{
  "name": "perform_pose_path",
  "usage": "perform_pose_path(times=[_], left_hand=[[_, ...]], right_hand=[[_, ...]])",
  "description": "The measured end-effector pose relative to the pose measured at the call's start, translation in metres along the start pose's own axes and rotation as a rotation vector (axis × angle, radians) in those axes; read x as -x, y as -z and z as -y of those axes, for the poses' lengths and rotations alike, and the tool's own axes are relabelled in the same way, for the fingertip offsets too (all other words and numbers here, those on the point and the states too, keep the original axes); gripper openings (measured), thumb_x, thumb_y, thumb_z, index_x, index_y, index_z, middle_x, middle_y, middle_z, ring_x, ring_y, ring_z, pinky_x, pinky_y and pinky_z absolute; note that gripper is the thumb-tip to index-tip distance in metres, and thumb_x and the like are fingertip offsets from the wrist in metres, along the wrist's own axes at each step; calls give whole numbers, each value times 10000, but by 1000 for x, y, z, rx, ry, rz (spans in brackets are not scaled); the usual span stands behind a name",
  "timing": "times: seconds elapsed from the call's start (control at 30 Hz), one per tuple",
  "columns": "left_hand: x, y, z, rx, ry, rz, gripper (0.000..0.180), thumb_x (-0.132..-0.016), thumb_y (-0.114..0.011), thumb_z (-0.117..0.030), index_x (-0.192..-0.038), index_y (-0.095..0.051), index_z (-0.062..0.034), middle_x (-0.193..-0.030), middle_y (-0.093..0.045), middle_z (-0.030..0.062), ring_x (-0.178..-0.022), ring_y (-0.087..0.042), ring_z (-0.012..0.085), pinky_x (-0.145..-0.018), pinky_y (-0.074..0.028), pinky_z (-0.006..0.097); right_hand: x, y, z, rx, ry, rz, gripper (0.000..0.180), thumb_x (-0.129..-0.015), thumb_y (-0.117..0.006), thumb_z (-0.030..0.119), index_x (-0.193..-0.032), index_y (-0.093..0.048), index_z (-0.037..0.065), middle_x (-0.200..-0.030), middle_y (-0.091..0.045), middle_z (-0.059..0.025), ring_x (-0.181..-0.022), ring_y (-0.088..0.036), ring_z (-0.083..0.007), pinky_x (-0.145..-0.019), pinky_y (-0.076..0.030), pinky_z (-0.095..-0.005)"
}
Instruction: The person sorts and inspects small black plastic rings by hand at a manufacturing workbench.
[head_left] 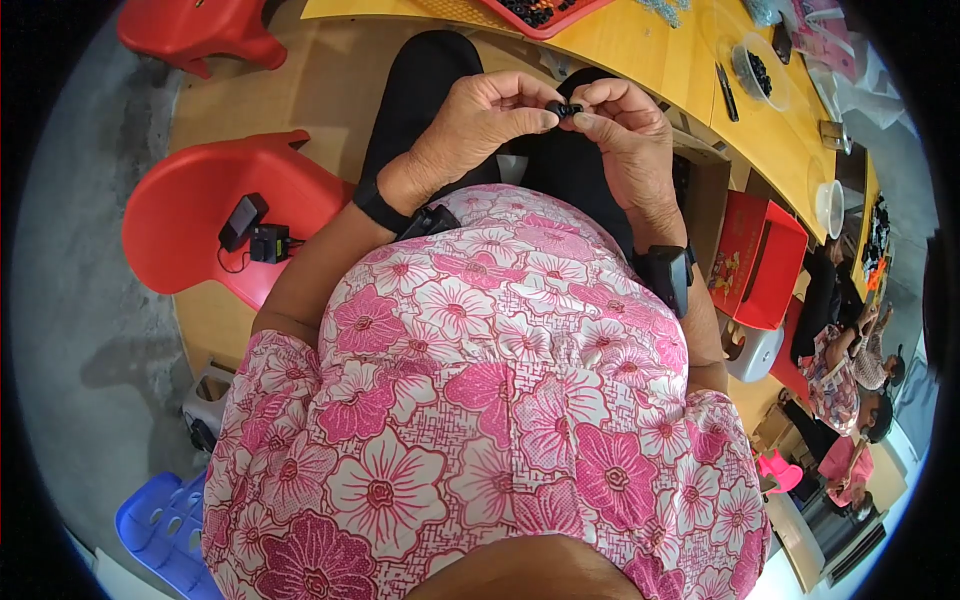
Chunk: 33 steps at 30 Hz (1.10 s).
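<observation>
A small black part (564,109) with rounded ends is held above my lap between both hands; its exact kind is too small to tell. My left hand (490,115) pinches its left end between thumb and forefinger. From the other side my right hand (630,135) grips it with thumb and fingertips. Both hands stay close together, just short of the yellow table edge. Each wrist wears a black band, and a dark device sits on the right one.
Ahead and to the right runs a yellow table (640,60), bearing a red tray (545,22) of black pieces, a clear tub (750,75) and a black pen (726,92). A red chair (170,220) with black devices stands left. A red box (752,255) is at right; other people sit beyond.
</observation>
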<state>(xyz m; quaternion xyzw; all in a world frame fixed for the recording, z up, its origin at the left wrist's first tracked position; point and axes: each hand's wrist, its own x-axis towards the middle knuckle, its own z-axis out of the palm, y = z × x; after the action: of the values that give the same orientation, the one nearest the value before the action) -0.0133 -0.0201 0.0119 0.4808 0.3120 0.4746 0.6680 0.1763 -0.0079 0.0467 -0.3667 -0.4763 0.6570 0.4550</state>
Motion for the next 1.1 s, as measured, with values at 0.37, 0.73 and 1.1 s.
perform_pose_path(times=[0.37, 0.73, 1.1], left_hand=[[-1, 0, 0, -48, 0, -15, 200, -853, -648, -74, -1036, -617, 0, -910, -644, 39, -838, -619, 100, -789, -506, 229], [0, 2, 4, -125, -19, -34, 199, -848, -649, -53, -1037, -621, 4, -918, -649, 39, -853, -619, 91, -788, -507, 221], [1, 1, 5, -121, -13, -57, 200, -841, -662, -73, -1021, -636, 8, -886, -658, 33, -813, -615, 78, -740, -507, 208]], right_hand=[[-1, 0, 3, 135, 30, -10, 192, -765, -638, -113, -907, -619, 14, -852, -603, 2, -803, -584, -70, -763, -493, -196], [1, -4, 10, 372, 111, 31, 178, -772, -626, -121, -902, -613, -1, -872, -615, 2, -818, -586, -65, -766, -489, -198], [-2, -3, 8, 487, 165, 52, 200, -770, -626, -115, -933, -620, 1, -885, -627, -3, -839, -602, -71, -782, -499, -206]])
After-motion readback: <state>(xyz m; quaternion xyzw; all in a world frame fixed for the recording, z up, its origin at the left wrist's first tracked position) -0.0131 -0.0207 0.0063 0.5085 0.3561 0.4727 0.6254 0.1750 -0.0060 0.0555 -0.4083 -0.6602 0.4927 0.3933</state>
